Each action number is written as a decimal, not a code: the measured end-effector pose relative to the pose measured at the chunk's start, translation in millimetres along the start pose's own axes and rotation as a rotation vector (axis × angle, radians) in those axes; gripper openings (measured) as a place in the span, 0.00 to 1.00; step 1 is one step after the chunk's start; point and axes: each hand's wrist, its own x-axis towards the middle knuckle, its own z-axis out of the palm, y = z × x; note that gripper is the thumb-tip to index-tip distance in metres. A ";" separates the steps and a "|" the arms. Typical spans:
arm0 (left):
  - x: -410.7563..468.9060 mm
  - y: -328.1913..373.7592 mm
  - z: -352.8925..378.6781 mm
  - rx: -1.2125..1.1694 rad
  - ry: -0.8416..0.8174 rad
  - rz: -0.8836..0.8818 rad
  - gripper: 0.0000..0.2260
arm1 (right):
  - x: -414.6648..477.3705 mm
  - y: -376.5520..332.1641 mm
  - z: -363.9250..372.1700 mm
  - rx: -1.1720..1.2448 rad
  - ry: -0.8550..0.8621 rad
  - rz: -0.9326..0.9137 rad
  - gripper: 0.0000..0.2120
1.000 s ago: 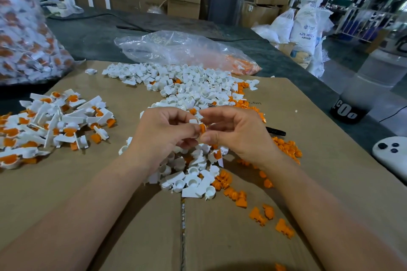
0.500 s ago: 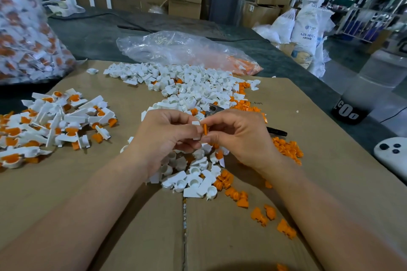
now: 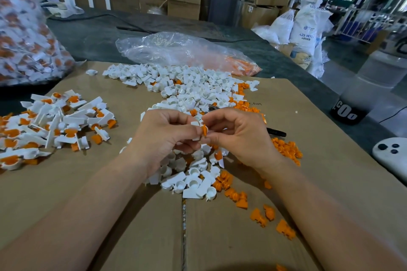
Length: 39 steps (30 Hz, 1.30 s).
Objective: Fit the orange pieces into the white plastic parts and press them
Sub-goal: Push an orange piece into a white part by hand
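Most of the dark grey desk (image 3: pixel 92 37) in view is covered by a flattened cardboard sheet (image 3: pixel 319 121), which carries nearly everything. At the far left a big clear sack (image 3: pixel 26 39) stuffed with white-and-orange parts stands on the desk. Behind the cardboard lies a slack plastic bag (image 3: pixel 180 53) with orange showing in its right end. A wide heap of white parts (image 3: pixel 187 90) runs from the far side of the cardboard down the middle to beneath the hands. To the left, apart from it, lies a pile of finished parts (image 3: pixel 50 125), white with orange fitted in. Loose orange pieces (image 3: pixel 286 149) are scattered along the heap's right side and nearer the person. A black pen (image 3: pixel 276 132) pokes out from behind the right hand (image 3: pixel 240 136). Both hands are raised above the heap, fingertips meeting. The left hand (image 3: pixel 160 136) has its fingers curled round a single white part (image 3: pixel 196 138). The right hand pinches one orange piece (image 3: pixel 204 131) between thumb and forefinger, touching that white part.
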 end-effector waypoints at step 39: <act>1.5 -0.1 -1.5 -0.010 0.019 -0.043 0.07 | -0.5 -2.1 1.2 -0.029 0.003 -0.121 0.14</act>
